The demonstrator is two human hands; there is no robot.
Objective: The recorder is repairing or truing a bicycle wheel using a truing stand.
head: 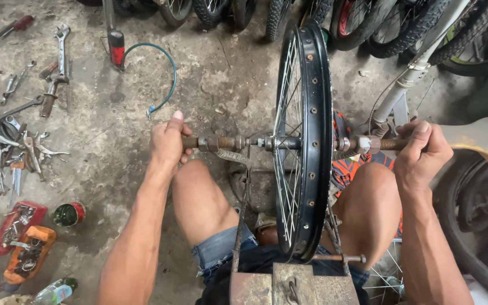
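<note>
Stained concrete floor [221, 73]. On it, left: scattered wrenches & pliers [15, 141], big spanner [61, 48], red-handled screwdriver [15, 26], red tray [19, 223] w/ bits, orange tray [29, 254], small tin [69, 214], plastic bottle [55, 292]. Top: pump [116, 48] w/ green hose [168, 73].

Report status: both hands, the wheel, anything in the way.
Left hand and right hand grip the threaded rod ends. Black wheel upright in rusty stand. Nothing blocking; tools lie on floor, apart.
</note>
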